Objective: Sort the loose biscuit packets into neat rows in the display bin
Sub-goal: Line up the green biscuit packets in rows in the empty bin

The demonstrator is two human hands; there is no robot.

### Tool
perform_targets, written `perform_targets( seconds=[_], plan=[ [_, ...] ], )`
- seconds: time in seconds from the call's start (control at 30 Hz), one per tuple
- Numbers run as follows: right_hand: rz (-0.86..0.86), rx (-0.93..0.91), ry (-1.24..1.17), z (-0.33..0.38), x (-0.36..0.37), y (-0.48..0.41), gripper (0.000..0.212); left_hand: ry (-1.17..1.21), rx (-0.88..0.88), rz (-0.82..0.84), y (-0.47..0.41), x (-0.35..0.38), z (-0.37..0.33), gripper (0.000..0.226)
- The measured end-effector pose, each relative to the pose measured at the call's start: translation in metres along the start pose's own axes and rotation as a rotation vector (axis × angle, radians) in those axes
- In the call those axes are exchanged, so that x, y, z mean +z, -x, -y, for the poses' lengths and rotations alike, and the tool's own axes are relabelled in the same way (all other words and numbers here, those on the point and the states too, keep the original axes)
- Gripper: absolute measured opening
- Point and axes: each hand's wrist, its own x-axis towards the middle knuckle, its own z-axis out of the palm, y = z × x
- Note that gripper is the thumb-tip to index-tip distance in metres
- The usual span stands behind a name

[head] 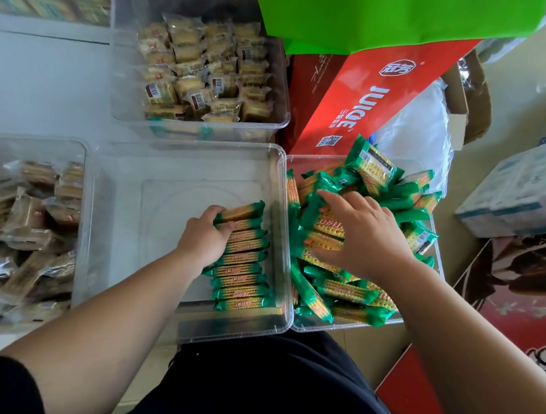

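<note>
Down on the pale counter, four clear plastic tubs stand close together. The display bin (184, 169) in the middle holds a single row of packets (242, 265) along its right wall. Each is a slim wrapper with green ends and yellow biscuit printed between, and they are packed edge to edge from the near wall outward. Touching it on the right, a second tub (353, 329) is heaped with loose packets (374, 173) of the same kind, lying every which way and rising above the rim. The far tub (123, 69) carries squarish tan packets (206, 74) in clear crinkly film, and the left tub (85, 195) holds a jumble of brownish ones. The left hand (204, 234) has its fingers curled over the farthest packet (242, 212) of the row, gripping it. The right hand (365, 238) lies palm down on the heap, fingers spread and pressing on the glossy wrappers. A red carton (368, 94) and a green bag (389, 15) sit beyond.
</note>
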Motion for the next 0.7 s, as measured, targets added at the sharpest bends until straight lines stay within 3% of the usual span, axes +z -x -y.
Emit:
perform_targets(
  seconds=[0.23,0.47,0.7],
  plan=[
    [0.151,0.037,0.023,0.004,0.004,-0.003,0.135,0.149,0.058,0.101,0.006,-0.001,0.002,0.022],
    [0.181,0.108,-0.141,0.002,-0.019,-0.011,0.115,0.318,-0.023,0.028,0.003,0.0,0.01,0.023],
    [0.235,0.078,0.003,0.01,-0.021,-0.006,0.104,0.193,-0.114,0.103,-0.001,0.001,0.005,0.036]
  ],
)
